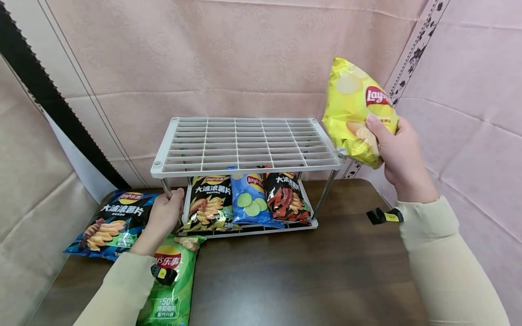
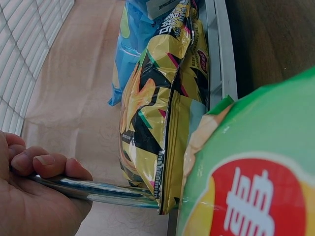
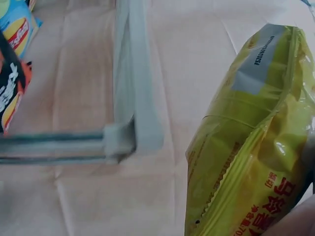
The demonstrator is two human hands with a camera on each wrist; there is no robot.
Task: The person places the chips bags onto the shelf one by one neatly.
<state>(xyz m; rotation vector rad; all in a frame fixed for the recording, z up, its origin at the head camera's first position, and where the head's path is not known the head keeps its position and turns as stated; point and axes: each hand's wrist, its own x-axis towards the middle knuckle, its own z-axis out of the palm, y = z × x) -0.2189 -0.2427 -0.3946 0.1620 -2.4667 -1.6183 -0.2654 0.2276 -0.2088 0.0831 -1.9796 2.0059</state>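
My right hand [image 1: 405, 156] holds a yellow Lay's chip bag [image 1: 359, 113] up beside the right end of a white two-tier rack [image 1: 244, 170], thumb across its front. In the right wrist view the back seam of the yellow bag [image 3: 246, 147] shows. My left hand [image 1: 165, 213] grips the rack's front left metal leg [image 2: 103, 191], fingers curled round it. On the lower tier stand three chip bags in a row: a black-and-gold bag [image 1: 210, 201], a blue bag with lime slices [image 1: 250, 199] and a black-and-red bag [image 1: 287, 197].
A dark blue chip bag [image 1: 112, 224] lies left of the rack, partly behind my left forearm. A green chip bag [image 1: 175, 280] lies in front of it on the brown table [image 1: 306, 276]. Pink cloth [image 1: 244, 59] hangs behind and at the sides.
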